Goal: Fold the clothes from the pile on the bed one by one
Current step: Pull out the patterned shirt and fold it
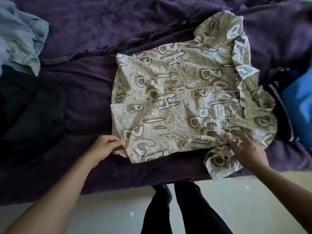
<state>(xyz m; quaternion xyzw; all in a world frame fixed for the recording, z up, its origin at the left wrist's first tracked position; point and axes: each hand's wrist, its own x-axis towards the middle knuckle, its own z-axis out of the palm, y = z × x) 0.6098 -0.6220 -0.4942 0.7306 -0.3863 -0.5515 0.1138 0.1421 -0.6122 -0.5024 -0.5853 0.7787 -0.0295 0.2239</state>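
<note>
A beige short-sleeved shirt [182, 98] printed with large letters lies spread on the purple bed cover [84, 39], collar to the right, hem to the left. My left hand [105, 146] pinches the near hem corner of the shirt. My right hand [244, 147] rests on the near shoulder, fingers spread and pressing into bunched fabric by the near sleeve [219, 162], which hangs toward the bed's front edge. The far sleeve [224, 26] lies flat, pointing away from me.
A light blue garment [20, 39] is heaped at the far left, with dark clothing [28, 105] beneath it. A dark striped garment [280, 105] and a blue item [300, 105] lie at the right. My dark-trousered legs [177, 208] stand on the pale floor below the bed edge.
</note>
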